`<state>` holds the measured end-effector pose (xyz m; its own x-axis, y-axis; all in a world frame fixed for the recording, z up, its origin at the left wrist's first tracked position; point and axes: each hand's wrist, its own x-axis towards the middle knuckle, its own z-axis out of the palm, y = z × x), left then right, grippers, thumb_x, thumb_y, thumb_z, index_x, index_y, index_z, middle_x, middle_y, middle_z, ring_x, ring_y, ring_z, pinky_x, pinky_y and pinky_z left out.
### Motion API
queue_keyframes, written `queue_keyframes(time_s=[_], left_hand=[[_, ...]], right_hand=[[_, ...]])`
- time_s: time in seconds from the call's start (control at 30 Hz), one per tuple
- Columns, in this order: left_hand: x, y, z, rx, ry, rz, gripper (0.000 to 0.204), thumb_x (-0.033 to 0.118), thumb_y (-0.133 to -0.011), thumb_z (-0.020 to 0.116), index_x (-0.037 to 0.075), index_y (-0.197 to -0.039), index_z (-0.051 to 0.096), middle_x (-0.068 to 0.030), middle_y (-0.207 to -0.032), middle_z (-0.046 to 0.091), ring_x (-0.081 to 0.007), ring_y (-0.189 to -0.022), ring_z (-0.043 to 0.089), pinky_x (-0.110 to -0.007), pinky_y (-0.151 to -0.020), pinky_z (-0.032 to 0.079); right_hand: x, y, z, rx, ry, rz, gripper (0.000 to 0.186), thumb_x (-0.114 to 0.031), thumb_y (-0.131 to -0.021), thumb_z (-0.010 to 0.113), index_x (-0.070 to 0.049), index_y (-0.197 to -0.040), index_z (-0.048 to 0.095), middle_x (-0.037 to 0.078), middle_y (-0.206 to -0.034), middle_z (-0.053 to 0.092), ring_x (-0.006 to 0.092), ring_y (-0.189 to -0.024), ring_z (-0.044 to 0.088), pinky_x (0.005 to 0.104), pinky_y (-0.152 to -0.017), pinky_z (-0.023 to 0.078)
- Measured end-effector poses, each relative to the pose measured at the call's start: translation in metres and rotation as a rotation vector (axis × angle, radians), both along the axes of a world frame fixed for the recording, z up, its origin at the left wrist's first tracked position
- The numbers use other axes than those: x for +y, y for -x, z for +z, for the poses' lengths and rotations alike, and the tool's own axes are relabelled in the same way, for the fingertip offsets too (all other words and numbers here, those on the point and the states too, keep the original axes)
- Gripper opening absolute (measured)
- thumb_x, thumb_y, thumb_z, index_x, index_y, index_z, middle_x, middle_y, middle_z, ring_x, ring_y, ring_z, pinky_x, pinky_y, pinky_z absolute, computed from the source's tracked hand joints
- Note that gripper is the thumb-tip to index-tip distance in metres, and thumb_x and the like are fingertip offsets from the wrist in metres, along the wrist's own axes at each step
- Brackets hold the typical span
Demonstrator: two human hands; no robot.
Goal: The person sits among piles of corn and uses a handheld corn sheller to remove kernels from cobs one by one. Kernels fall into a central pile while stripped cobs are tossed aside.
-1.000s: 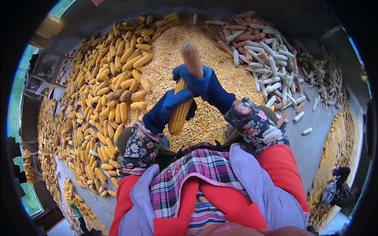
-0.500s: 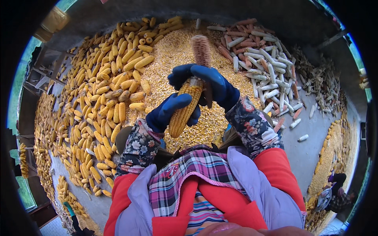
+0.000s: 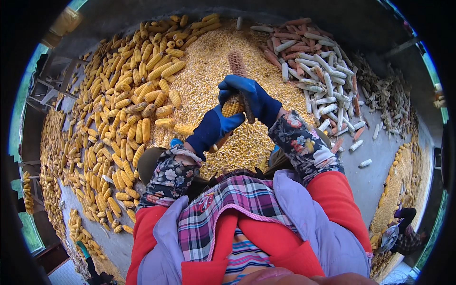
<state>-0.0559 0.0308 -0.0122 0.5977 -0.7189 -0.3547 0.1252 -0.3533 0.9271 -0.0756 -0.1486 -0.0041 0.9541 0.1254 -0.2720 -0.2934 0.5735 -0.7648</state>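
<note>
In my left hand (image 3: 214,129), gloved in blue, is a yellow ear of corn (image 3: 232,106). Its kernels show between my two hands, while the fingers cover much of the rest. My right hand (image 3: 256,97), also blue-gloved, is closed around a reddish bare corn cob (image 3: 237,64) that sticks up above the fingers. A dark brown narrow piece (image 3: 248,111) hangs below the right fingers; whether it belongs to that cob I cannot tell. Both hands meet at the ear, above a heap of loose yellow kernels (image 3: 204,66).
A large pile of unshelled corn ears (image 3: 109,137) spreads on the left. Stripped white and red cobs (image 3: 327,76) are heaped at the far right, with dry husks (image 3: 389,102) beyond. Grey floor (image 3: 361,175) shows at right. Another person (image 3: 406,237) is at the lower right edge.
The ear has turned from slanting down to the lower left to lying mostly hidden between the gloves. My left hand has moved right and the bare cob is slightly lower.
</note>
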Motion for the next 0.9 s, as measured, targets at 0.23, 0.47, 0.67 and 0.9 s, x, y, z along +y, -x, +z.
queue_keyframes(time_s=[0.23, 0.47, 0.67, 0.9], left_hand=[[0.003, -0.007, 0.015, 0.101, 0.127, -0.008, 0.049, 0.043, -0.092, 0.075, 0.003, -0.117, 0.063, -0.0030, -0.088, 0.066, -0.0132, -0.075, 0.063, -0.030, -0.068, 0.051], [0.016, -0.012, 0.037, 0.299, 0.208, 0.101, 0.049, 0.049, -0.094, 0.073, 0.004, -0.109, 0.060, -0.0051, -0.082, 0.065, -0.0158, -0.068, 0.064, -0.030, -0.060, 0.051], [0.001, 0.001, 0.020, 0.221, 0.090, 0.066, 0.044, 0.040, -0.094, 0.073, 0.003, -0.115, 0.062, -0.0031, -0.086, 0.065, -0.0139, -0.070, 0.061, -0.030, -0.063, 0.050], [0.015, 0.002, 0.030, 0.178, 0.128, 0.103, 0.044, 0.040, -0.093, 0.075, 0.003, -0.114, 0.062, -0.0035, -0.087, 0.066, -0.0133, -0.072, 0.063, -0.029, -0.064, 0.052]], right_hand=[[-0.021, -0.007, 0.011, -0.093, 0.062, -0.115, 0.049, -0.037, -0.105, 0.054, 0.006, -0.128, 0.062, 0.017, -0.114, 0.072, 0.0259, -0.105, 0.070, 0.0394, -0.099, 0.054], [-0.030, 0.002, 0.047, -0.348, 0.425, -0.140, 0.045, -0.033, -0.101, 0.064, -0.003, -0.134, 0.065, 0.011, -0.128, 0.070, 0.0223, -0.115, 0.067, 0.0372, -0.105, 0.050], [0.011, -0.003, 0.000, -0.394, 1.215, -0.280, 0.034, -0.033, -0.091, 0.077, -0.004, -0.108, 0.073, 0.011, -0.088, 0.076, 0.0207, -0.083, 0.073, 0.0369, -0.074, 0.059], [-0.018, -0.012, 0.034, -0.106, 0.393, -0.167, 0.044, -0.039, -0.102, 0.058, -0.002, -0.124, 0.070, 0.014, -0.104, 0.074, 0.0185, -0.096, 0.070, 0.0347, -0.086, 0.054]])
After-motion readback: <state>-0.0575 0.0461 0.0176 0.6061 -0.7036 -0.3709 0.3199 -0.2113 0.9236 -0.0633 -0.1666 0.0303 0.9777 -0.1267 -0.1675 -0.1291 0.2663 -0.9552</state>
